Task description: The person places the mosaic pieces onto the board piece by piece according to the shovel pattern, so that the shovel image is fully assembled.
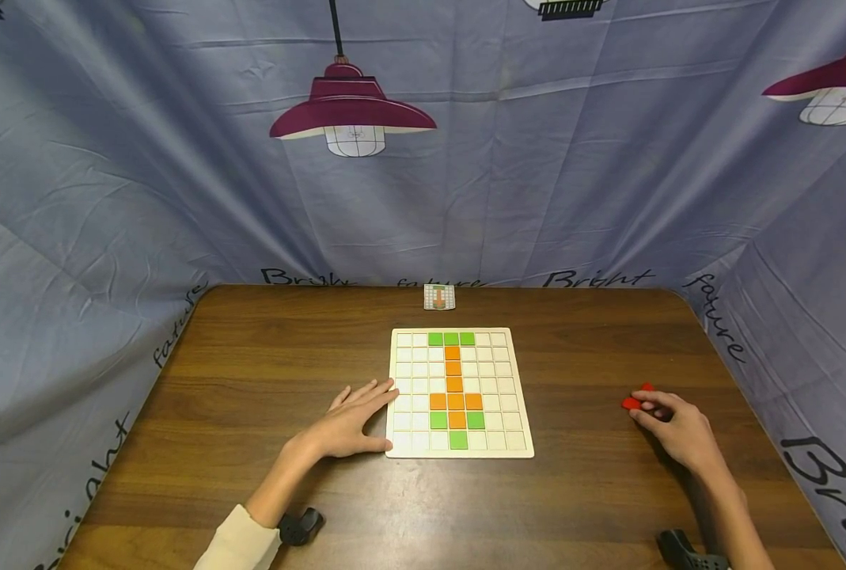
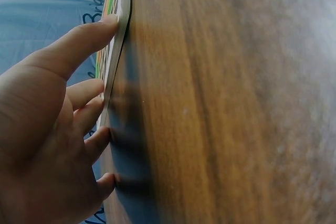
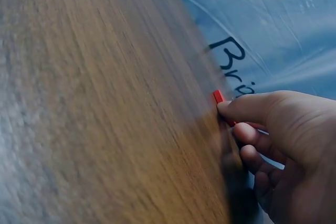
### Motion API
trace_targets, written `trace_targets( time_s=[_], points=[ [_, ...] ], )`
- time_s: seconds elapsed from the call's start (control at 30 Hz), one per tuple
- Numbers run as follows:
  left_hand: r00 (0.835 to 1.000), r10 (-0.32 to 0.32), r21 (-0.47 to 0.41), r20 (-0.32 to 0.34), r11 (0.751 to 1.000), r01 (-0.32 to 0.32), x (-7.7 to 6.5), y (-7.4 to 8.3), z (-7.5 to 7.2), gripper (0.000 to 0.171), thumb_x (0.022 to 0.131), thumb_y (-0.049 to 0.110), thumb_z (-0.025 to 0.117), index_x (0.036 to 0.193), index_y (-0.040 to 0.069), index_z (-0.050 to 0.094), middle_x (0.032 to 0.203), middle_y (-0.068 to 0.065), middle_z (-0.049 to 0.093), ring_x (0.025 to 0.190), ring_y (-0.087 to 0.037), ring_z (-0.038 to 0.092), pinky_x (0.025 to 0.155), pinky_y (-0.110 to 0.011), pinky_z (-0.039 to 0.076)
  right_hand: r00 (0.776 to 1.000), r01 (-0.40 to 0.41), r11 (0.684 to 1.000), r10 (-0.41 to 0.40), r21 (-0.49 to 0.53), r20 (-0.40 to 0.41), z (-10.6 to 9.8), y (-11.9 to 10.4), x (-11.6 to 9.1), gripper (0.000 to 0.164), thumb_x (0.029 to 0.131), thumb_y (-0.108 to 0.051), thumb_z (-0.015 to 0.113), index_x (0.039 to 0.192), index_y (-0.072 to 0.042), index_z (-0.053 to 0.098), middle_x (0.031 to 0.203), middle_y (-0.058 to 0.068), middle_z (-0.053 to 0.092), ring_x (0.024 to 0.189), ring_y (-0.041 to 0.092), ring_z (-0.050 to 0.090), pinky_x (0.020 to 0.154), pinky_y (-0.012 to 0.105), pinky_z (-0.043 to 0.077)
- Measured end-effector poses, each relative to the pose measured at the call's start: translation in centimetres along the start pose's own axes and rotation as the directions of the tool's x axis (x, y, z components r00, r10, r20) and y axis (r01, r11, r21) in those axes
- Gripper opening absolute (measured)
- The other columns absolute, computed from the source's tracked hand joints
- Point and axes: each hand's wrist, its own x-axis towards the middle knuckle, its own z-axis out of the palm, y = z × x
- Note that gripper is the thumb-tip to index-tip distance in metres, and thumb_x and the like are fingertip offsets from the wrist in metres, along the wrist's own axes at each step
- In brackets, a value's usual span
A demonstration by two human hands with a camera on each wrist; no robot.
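A white grid board (image 1: 497,396) lies on the table with green tiles (image 1: 451,340) and orange tiles (image 1: 454,368) set in its middle columns. My left hand (image 1: 347,421) touches the board's left edge with its fingers spread and its thumb near the front corner. In the left wrist view, the thumb and fingertips meet the board's side (image 2: 125,11). Over at the right, my right hand (image 1: 679,431) pinches a red tile (image 1: 631,403) between thumb and fingers. Another red piece (image 1: 647,387) shows just behind it, partly hidden by the fingers.
A small pattern card (image 1: 439,298) lies at the table's back edge, behind the board. The brown wooden table (image 1: 287,340) is bordered by a blue-grey curtain (image 1: 501,198) at the back and sides.
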Motion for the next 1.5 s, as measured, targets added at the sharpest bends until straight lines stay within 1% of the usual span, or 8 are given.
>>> trace_targets(
  time_s=[0.2, 0.4, 0.53, 0.77, 0.9, 1.03, 1.3, 1.5],
  points=[
    [1.0, 0.001, 0.003, 0.0, 1.0, -0.001, -0.1, 0.0, -0.1, 0.082, 0.088, 0.038, 0.075, 0.156, 0.013, 0.036, 0.163, -0.005, 0.025, 0.15, -0.033, 0.017, 0.115, -0.063, 0.005, 1.0, 0.004, 1.0, -0.004, -0.02, -0.019, 0.4, -0.4, 0.1, 0.031, 0.088, -0.026, 0.079, 0.111, -0.005, 0.074, 0.095, 0.005, 0.068, 0.08, 0.0, 0.053, 0.068, 0.026, 0.041],
    [1.0, -0.003, 0.0, 0.004, 1.0, 0.003, 0.0, 0.0, -0.1, 0.082, 0.089, 0.039, 0.074, 0.156, 0.014, 0.036, 0.164, -0.004, 0.024, 0.15, -0.032, 0.016, 0.115, -0.063, 0.004, 1.0, 0.008, 0.999, -0.007, -0.033, 0.01, 0.9, -1.4, 0.2, 0.036, 0.087, -0.031, 0.079, 0.107, -0.002, 0.073, 0.095, 0.008, 0.068, 0.084, 0.022, 0.059, 0.071, 0.041, 0.046],
    [1.0, 0.002, -0.003, 0.005, 1.0, -0.002, 0.0, 0.1, -0.1, 0.082, 0.089, 0.038, 0.074, 0.157, 0.014, 0.035, 0.164, -0.004, 0.023, 0.15, -0.032, 0.015, 0.115, -0.063, 0.003, 0.999, 0.028, 0.999, -0.027, -0.032, 0.026, 1.0, -1.7, 0.3, 0.04, 0.085, -0.03, 0.081, 0.112, -0.001, 0.072, 0.097, 0.009, 0.068, 0.087, 0.027, 0.059, 0.073, 0.045, 0.046],
    [1.0, 0.006, -0.004, 0.006, 1.0, -0.006, 0.0, 0.0, -0.1, 0.081, 0.089, 0.038, 0.074, 0.156, 0.014, 0.036, 0.164, -0.005, 0.023, 0.15, -0.033, 0.015, 0.115, -0.063, 0.003, 0.993, 0.089, 0.996, -0.086, -0.031, 0.075, 0.5, -1.5, 0.4, 0.037, 0.086, -0.022, 0.08, 0.118, -0.005, 0.072, 0.105, 0.012, 0.067, 0.09, 0.022, 0.058, 0.072, 0.044, 0.047],
    [1.0, 0.003, -0.001, 0.004, 1.0, -0.003, 0.0, -0.1, -0.1, 0.081, 0.089, 0.038, 0.075, 0.156, 0.014, 0.036, 0.164, -0.005, 0.024, 0.15, -0.033, 0.016, 0.115, -0.063, 0.004, 0.991, 0.113, 0.993, -0.111, -0.023, 0.077, 0.4, -1.5, 0.6, 0.034, 0.086, -0.019, 0.081, 0.117, -0.006, 0.073, 0.098, 0.004, 0.069, 0.085, 0.011, 0.058, 0.071, 0.034, 0.048],
    [1.0, 0.001, -0.002, 0.005, 1.0, -0.001, 0.0, -0.1, -0.1, 0.082, 0.089, 0.039, 0.075, 0.156, 0.014, 0.036, 0.164, -0.005, 0.024, 0.15, -0.033, 0.016, 0.115, -0.063, 0.004, 0.985, 0.141, 0.99, -0.141, 0.003, 0.098, 0.4, -1.6, 0.9, 0.037, 0.085, -0.017, 0.081, 0.119, -0.006, 0.072, 0.092, -0.005, 0.067, 0.079, 0.002, 0.056, 0.067, 0.026, 0.046],
    [1.0, -0.005, 0.0, 0.003, 1.0, 0.005, 0.0, 0.0, -0.1, 0.081, 0.089, 0.038, 0.075, 0.156, 0.013, 0.037, 0.163, -0.005, 0.025, 0.15, -0.032, 0.016, 0.115, -0.063, 0.004, 0.959, 0.211, 0.977, -0.214, 0.035, 0.183, 0.2, -1.8, 1.7, 0.038, 0.087, -0.015, 0.079, 0.122, -0.006, 0.071, 0.087, -0.01, 0.061, 0.073, 0.002, 0.053, 0.065, 0.027, 0.045],
    [1.0, -0.008, 0.0, 0.001, 1.0, 0.008, -0.1, 0.0, 0.0, 0.081, 0.088, 0.038, 0.074, 0.156, 0.014, 0.037, 0.163, -0.004, 0.024, 0.15, -0.032, 0.016, 0.115, -0.062, 0.004, 0.954, 0.216, 0.976, -0.218, 0.033, 0.207, 0.3, -1.8, 1.9, 0.032, 0.086, -0.015, 0.079, 0.116, -0.008, 0.073, 0.086, -0.01, 0.058, 0.073, 0.004, 0.05, 0.064, 0.027, 0.043]
  ],
)
